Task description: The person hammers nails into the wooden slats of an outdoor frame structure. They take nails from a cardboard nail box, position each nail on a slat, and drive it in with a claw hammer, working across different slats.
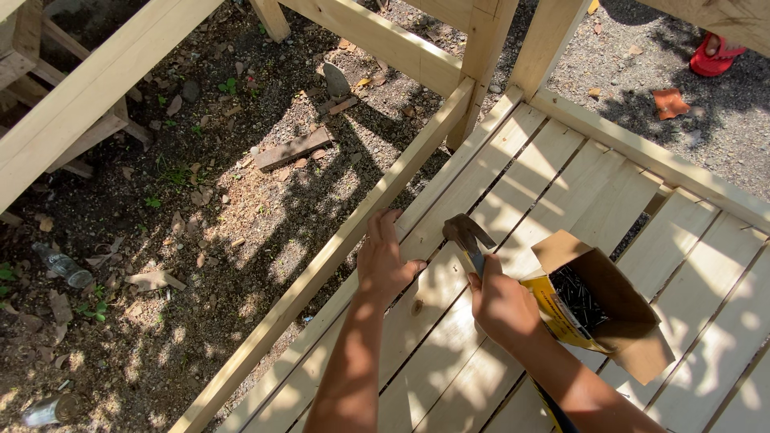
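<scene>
Item: slatted wooden platform (561, 172), pale new boards, seen from above; it carries all the work in hand.

Left hand (383, 261): mine, laid flat with fingers released and spread on the outermost board (449, 188), beside the platform's long left edge rail (321, 269). It grasps nothing that I can see; if a nail sits under the fingertips, it is hidden.

Right hand (501, 305): mine, clenched round the handle of a claw hammer (468, 234). The hammer head hangs over the board just beside my left thumb.

Cardboard box of dark nails (597, 309): flaps open, resting on the boards to the right of my right hand, touching my wrist or nearly so.

Handling note, as I judge it: keep the left fingers clear of the head, hold the board tight against the rail, strike squarely with short taps first.

Ground beyond the left edge: dirt (160, 240), a wood offcut (293, 148), a plastic bottle (60, 265). Gravel (722, 136) beyond the far right corner.
</scene>
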Available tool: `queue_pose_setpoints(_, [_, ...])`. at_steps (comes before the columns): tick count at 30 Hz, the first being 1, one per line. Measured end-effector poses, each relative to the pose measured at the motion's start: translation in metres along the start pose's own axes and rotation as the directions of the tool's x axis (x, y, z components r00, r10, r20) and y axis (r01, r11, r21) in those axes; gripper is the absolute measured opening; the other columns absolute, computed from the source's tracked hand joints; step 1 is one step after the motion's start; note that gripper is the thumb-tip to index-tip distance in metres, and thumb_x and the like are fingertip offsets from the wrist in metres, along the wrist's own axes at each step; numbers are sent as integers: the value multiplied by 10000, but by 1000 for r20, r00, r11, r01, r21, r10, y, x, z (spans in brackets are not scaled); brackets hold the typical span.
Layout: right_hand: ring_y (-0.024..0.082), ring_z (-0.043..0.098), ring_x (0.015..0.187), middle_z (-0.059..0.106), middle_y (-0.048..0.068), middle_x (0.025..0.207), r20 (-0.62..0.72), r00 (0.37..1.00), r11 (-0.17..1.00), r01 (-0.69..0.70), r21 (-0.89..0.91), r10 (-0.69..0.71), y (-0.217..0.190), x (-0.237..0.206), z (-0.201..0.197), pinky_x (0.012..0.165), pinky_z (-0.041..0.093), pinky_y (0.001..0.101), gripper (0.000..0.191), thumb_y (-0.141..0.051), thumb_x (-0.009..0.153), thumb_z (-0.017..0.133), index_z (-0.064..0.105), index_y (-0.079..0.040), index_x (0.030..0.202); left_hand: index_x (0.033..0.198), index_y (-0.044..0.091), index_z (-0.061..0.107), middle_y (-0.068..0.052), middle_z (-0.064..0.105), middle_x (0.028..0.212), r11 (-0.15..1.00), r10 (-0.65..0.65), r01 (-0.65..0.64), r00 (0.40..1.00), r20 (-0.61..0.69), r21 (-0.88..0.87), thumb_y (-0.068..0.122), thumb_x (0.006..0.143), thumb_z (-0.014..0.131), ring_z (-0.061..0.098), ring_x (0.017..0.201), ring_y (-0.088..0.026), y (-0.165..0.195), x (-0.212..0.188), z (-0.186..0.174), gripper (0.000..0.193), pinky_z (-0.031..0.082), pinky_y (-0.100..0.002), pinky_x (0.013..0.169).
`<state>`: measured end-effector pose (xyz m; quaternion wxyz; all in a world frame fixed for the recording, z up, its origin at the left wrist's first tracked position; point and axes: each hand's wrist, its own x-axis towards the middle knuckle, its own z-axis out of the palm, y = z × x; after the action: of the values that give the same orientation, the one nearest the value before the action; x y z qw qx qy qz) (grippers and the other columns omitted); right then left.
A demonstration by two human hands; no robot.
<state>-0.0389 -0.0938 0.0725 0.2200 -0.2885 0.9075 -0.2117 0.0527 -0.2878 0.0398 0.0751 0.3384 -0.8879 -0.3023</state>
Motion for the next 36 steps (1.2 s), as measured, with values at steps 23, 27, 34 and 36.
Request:
queue_pose_setpoints(23, [500, 658, 709, 657, 252, 700, 27, 993, 985, 108, 133, -113, -14, -8, -13, 656, 507, 564, 383, -382, 999, 512, 475, -38, 1162, 1572, 94, 272, -253, 626, 1299, 998, -57, 56, 997, 60, 24, 271, 589, 847, 649, 1119, -439, 2, 2, 0, 1152, 529, -483, 968])
queue_pose_setpoints(27, [493, 654, 708, 656, 248, 694, 120, 984, 979, 109, 172, -131, -33, -5, -27, 657, 496, 562, 398, -345, 985, 501, 471, -69, 1270, 1549, 93, 284, -257, 624, 1284, 999, -39, 38, 999, 33, 17, 261, 555, 858, 650, 1110, -436, 2, 2, 1, 1161, 525, -487, 960])
queue_pose_setpoints(34, [462, 684, 684, 667, 242, 703, 144, 990, 991, -29, 130, 10, -41, -14, -34, 653, 520, 543, 377, -328, 1007, 472, 440, -85, 1293, 1563, 86, 261, -260, 611, 1325, 1000, -11, 11, 1000, -4, 5, 290, 571, 854, 650, 1128, -429, -2, 3, 6, 1174, 537, -485, 949])
queue_pose_setpoints(36, [474, 670, 719, 675, 241, 733, 136, 987, 987, 60, 149, -81, -44, -11, -27, 652, 502, 557, 346, -285, 997, 500, 457, -73, 1268, 1550, 90, 263, -265, 610, 1312, 1000, -12, 12, 1000, 2, 7, 271, 544, 864, 647, 1128, -432, -2, 3, 5, 1185, 538, -484, 942])
